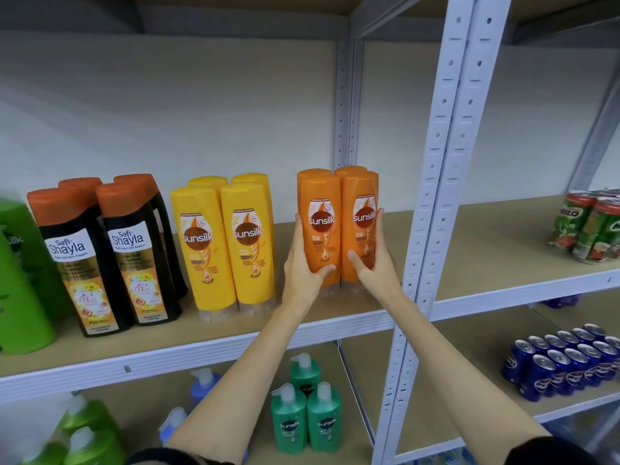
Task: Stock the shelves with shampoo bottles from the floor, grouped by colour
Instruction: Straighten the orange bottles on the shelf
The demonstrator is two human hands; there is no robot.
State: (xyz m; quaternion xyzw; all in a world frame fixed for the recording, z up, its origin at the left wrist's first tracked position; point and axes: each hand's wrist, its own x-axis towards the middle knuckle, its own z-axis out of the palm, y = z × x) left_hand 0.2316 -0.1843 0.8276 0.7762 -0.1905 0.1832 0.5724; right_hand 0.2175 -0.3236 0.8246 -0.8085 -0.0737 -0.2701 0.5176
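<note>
1. Your left hand [303, 263] and right hand [372, 260] clasp the glossy, rounded orange bottles [337, 226] on the shelf [235, 333], right of the yellow bottles [224, 243].
2. The rear orange pair is mostly hidden.

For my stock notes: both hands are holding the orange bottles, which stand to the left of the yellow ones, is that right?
Not quite. The head view shows the orange bottles standing to the right of the yellow bottles, not the left. The left hand and right hand do hold them.
</note>
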